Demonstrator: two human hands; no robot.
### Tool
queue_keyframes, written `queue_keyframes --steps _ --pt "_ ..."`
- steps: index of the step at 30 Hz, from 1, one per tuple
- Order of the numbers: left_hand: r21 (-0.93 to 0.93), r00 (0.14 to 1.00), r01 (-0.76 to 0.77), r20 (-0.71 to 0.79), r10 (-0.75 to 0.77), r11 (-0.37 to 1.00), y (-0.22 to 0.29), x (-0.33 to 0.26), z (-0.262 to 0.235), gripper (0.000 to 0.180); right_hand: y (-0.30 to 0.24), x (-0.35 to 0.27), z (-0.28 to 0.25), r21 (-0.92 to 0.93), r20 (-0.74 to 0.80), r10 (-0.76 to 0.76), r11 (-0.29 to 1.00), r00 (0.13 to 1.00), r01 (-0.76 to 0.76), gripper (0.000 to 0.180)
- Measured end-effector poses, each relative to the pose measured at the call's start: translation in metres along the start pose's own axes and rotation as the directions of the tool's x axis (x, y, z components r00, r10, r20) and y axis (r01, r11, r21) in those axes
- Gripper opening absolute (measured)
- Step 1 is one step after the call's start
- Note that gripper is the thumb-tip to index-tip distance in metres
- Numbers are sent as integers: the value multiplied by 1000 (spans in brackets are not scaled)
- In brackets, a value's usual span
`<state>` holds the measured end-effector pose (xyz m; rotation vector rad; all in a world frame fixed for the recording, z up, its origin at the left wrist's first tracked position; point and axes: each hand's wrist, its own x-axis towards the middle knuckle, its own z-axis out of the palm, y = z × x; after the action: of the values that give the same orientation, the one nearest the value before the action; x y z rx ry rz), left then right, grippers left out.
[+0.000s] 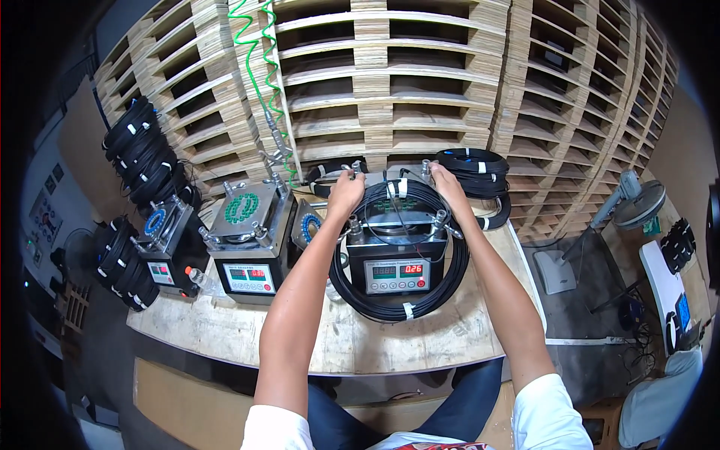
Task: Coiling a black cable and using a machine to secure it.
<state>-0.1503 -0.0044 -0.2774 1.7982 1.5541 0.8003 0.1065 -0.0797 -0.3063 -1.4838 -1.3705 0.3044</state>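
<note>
Cable coil judged springy, best held at ten, two o'clock; left grip, right grip half-curled, hold cannot be told.

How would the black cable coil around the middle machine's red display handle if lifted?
Probably springy: the coil shows a smooth, rounded loop. Likely lifts mostly as one bundle, since white bands wrap it. Might snag: a metal post stands close to its loop.
</note>
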Motion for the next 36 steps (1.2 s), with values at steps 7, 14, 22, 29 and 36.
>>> queue_keyframes --steps 7,14,22,29,36 --pt "-27 993 -100 -64 99 995 -4 -2 1 57 14 3 9 63 -95 1 998 995 5 53" --pt "-81 997 -74 -11 73 994 -2 -6 0 60 -5 -5 1 -134 -84 127 981 988 -137 50" --pt "-34 1000 -9 0 9 999 6 -2 1 65 12 6 -2 54 -37 -38 998 999 40 47" --pt "-117 997 -73 -8 73 990 -7 0 -2 67 -14 -6 3 158 9 144 977 990 -144 49" --pt "-135 998 -68 -21 66 989 1 -9 1 67 -13 -7 -3 -81 -67 143 986 987 -149 53"
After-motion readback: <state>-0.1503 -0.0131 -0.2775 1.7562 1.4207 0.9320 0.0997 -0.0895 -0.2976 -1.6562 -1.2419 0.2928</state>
